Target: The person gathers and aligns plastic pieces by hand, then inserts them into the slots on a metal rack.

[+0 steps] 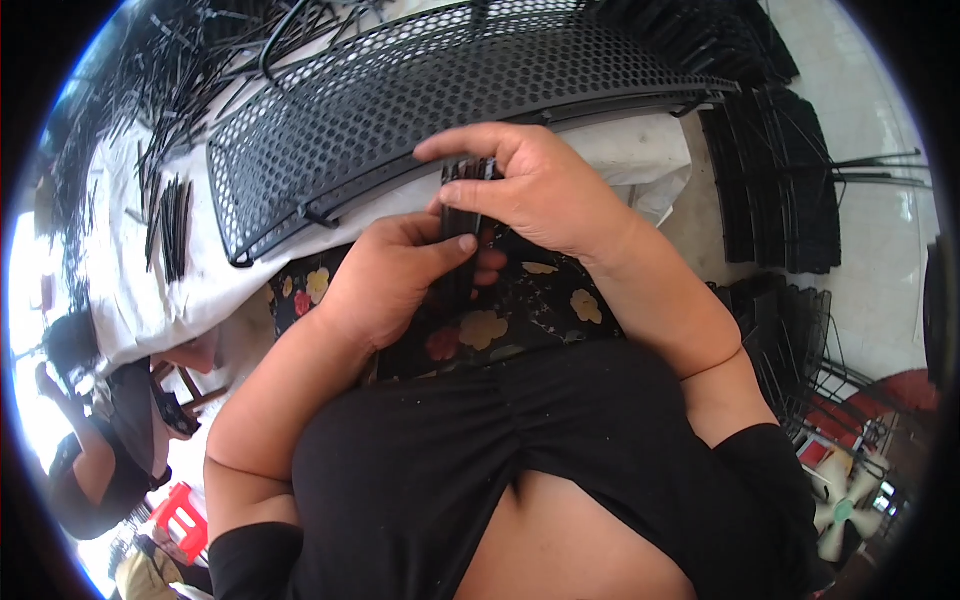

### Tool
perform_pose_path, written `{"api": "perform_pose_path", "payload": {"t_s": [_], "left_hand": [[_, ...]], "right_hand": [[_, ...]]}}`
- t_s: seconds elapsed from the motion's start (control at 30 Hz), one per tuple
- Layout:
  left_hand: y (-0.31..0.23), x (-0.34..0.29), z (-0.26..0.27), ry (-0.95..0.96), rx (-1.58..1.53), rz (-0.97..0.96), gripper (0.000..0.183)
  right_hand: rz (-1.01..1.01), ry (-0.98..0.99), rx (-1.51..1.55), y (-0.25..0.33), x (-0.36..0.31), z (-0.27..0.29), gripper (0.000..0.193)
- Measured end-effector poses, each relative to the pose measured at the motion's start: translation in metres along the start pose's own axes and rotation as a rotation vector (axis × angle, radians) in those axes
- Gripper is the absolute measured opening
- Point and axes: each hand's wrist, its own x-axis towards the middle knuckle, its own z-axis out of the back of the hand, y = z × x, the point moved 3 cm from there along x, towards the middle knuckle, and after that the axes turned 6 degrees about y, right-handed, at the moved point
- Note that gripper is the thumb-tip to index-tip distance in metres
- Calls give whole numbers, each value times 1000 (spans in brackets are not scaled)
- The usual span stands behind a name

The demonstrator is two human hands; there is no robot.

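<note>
Just above my lap, my left hand [385, 275] is wrapped round a small upright bundle of thin black strips [459, 222], its thumb across the near side. My right hand [550, 185] is at the bundle's upper end. The right thumb presses on the near side, while the index finger arches over the top, apart from it. My other right fingers are hidden. Beyond both hands stands a black perforated mesh rack [400, 108] with a bent rim and short legs.
The rack sits on a table with a white cover [150, 310]. Loose black strips [175, 230] lie at its left, beside a tangled heap [190, 70]. Stacked black panels [775, 180] and a fan [843, 510] are at right. Another person [105, 470] sits at lower left near a red stool [182, 522].
</note>
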Motion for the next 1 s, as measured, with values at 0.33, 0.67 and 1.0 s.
{"api": "perform_pose_path", "payload": {"t_s": [0.33, 0.67, 1.0], "left_hand": [[2, -3, 12, 87, 137, 32, 50], [2, 1, 15, 38, 181, 86, 48], [1, 3, 12, 65, 263, 62, 48]], "right_hand": [[803, -599, 68, 53, -35, 123, 18], [1176, -779, -136, 55, -54, 182, 15], [931, -985, -281, 59, -56, 190, 14]]}}
